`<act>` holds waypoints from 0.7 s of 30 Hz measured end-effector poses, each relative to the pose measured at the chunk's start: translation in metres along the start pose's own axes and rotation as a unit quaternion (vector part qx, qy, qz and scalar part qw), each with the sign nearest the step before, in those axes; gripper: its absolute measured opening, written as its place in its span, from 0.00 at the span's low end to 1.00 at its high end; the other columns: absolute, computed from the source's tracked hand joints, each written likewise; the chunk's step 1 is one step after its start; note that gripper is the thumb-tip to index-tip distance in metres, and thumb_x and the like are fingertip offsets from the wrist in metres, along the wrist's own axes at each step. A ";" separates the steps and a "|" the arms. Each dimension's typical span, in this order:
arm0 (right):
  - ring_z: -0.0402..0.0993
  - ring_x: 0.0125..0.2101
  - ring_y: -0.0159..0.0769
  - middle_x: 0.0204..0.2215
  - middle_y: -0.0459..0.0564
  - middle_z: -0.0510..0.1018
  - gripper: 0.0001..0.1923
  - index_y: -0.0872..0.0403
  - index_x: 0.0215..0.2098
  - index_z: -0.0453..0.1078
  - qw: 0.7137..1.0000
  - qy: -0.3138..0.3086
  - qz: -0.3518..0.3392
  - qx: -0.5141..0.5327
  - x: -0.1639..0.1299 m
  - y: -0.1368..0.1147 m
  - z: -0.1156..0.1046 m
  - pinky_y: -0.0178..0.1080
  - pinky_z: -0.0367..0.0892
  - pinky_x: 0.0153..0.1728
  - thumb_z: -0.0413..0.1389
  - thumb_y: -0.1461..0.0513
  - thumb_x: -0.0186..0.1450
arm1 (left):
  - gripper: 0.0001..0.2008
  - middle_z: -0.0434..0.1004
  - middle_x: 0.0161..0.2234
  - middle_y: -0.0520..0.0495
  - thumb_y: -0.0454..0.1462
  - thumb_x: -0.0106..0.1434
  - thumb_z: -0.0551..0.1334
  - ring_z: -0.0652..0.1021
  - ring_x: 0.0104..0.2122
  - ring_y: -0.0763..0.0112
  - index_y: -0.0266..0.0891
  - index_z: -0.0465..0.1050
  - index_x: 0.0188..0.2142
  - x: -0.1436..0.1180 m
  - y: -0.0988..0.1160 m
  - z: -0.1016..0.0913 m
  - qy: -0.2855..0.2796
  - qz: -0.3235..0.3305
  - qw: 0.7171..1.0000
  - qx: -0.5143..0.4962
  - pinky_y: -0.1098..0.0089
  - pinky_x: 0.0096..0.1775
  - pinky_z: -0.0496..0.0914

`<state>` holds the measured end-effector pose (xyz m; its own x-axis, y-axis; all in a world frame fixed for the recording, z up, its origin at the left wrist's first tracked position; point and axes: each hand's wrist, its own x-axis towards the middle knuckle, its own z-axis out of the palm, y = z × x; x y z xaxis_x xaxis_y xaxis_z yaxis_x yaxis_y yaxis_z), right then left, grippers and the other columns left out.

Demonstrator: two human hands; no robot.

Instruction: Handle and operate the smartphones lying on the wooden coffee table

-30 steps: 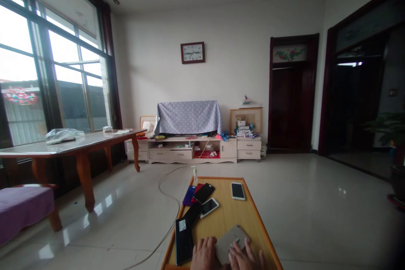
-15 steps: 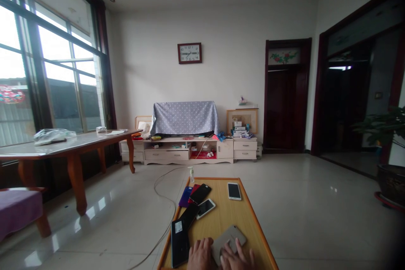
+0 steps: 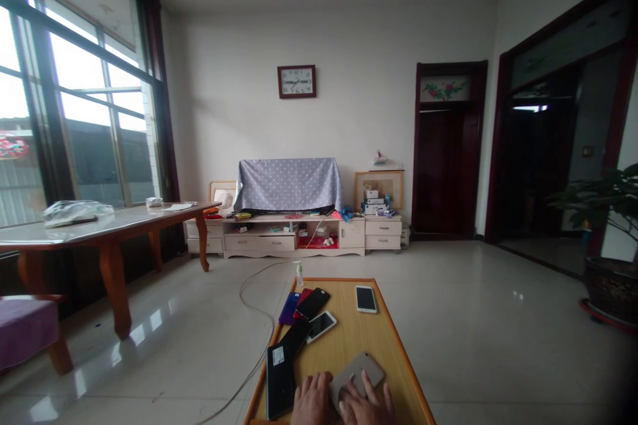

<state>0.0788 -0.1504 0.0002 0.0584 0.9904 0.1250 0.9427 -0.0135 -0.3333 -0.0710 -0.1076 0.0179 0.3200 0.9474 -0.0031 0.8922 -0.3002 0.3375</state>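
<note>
Head view: both hands lie flat at the near edge of the low table (image 3: 393,345), side by side. Left hand (image 3: 312,402) touches the left edge of a grey phone (image 3: 357,372); right hand (image 3: 366,404) presses fingers on top. Neither grips it. Black phone (image 3: 278,382) sits at the left edge.

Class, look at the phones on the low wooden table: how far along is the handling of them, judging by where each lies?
Done: nothing shows as finished. In hand: both hands, left hand and right hand, rest on the grey phone lying flat on the low table. Left: the white phone, the overlapping pile and the black device lie untouched.
</note>
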 end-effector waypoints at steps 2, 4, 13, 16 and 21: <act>0.53 0.69 0.57 0.64 0.40 0.70 0.24 0.33 0.58 0.73 0.999 -0.025 0.019 0.007 0.004 0.014 -0.023 0.73 0.45 0.65 0.41 0.48 0.73 | 0.29 0.75 0.56 0.45 0.51 0.54 0.61 0.70 0.56 0.52 0.48 0.69 0.54 -0.002 0.002 -0.004 -0.001 0.007 1.000 -0.001 0.58 0.55 0.62; 0.50 0.70 0.55 0.65 0.40 0.68 0.25 0.34 0.60 0.71 0.998 -0.012 0.054 -0.008 0.009 0.025 -0.042 0.72 0.46 0.65 0.39 0.49 0.74 | 0.32 0.75 0.56 0.44 0.53 0.51 0.63 0.70 0.56 0.50 0.48 0.69 0.55 -0.003 0.004 -0.007 -0.004 0.011 1.000 -0.002 0.57 0.55 0.62; 0.57 0.68 0.54 0.62 0.37 0.72 0.22 0.29 0.58 0.72 0.999 -0.016 -0.042 0.027 0.000 -0.011 0.004 0.71 0.44 0.66 0.42 0.52 0.74 | 0.23 0.76 0.54 0.47 0.42 0.57 0.56 0.71 0.55 0.58 0.48 0.70 0.53 0.002 -0.006 0.011 0.032 0.018 0.999 -0.014 0.61 0.53 0.62; 0.55 0.69 0.55 0.62 0.39 0.72 0.23 0.32 0.58 0.72 0.999 -0.023 -0.045 0.020 0.003 -0.001 -0.012 0.72 0.44 0.66 0.40 0.50 0.74 | 0.24 0.76 0.54 0.46 0.44 0.56 0.58 0.71 0.56 0.56 0.48 0.70 0.53 0.001 -0.005 0.010 0.033 0.013 0.999 -0.012 0.60 0.54 0.62; 0.50 0.70 0.56 0.66 0.42 0.67 0.27 0.38 0.61 0.71 0.998 0.010 0.053 -0.014 0.018 0.023 -0.046 0.73 0.45 0.64 0.36 0.51 0.75 | 0.33 0.75 0.54 0.45 0.53 0.49 0.65 0.70 0.56 0.52 0.47 0.69 0.54 -0.002 0.001 0.005 0.032 0.017 0.999 -0.020 0.58 0.54 0.62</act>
<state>0.1170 -0.1389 0.0372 0.1651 0.9802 0.1096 0.9397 -0.1226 -0.3194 -0.0693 -0.1103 0.0138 0.3277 0.9422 0.0692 0.8675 -0.3291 0.3731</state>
